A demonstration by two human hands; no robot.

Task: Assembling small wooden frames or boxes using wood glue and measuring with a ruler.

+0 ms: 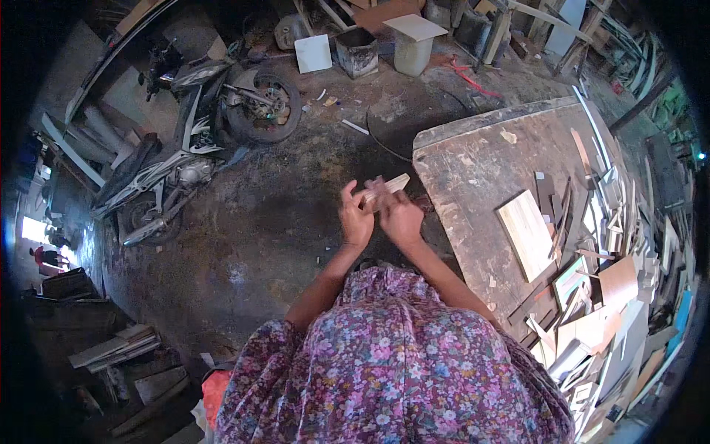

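Observation:
Between my two hands, in front of my body, is a small pale strip of wood (399, 182), its far end sticking out to the upper right. My left hand (356, 219) is curled round its near end, thumb and fingers pressed on it. Over the middle of the strip lies my right hand (400, 216), its fingers bent and partly blurred. The hands nearly touch, and they cover most of the wood. Both are held above the dark floor, just left of a worn workbench (473, 174).
On the bench lie a pale wooden board (526, 235) and a heap of offcuts (592, 318) along its right side. A motorcycle (194, 148) stands at the left. Far back are a square bin (357, 53) and a lidded bucket (413, 55). Stacked planks (118, 348) lie lower left.

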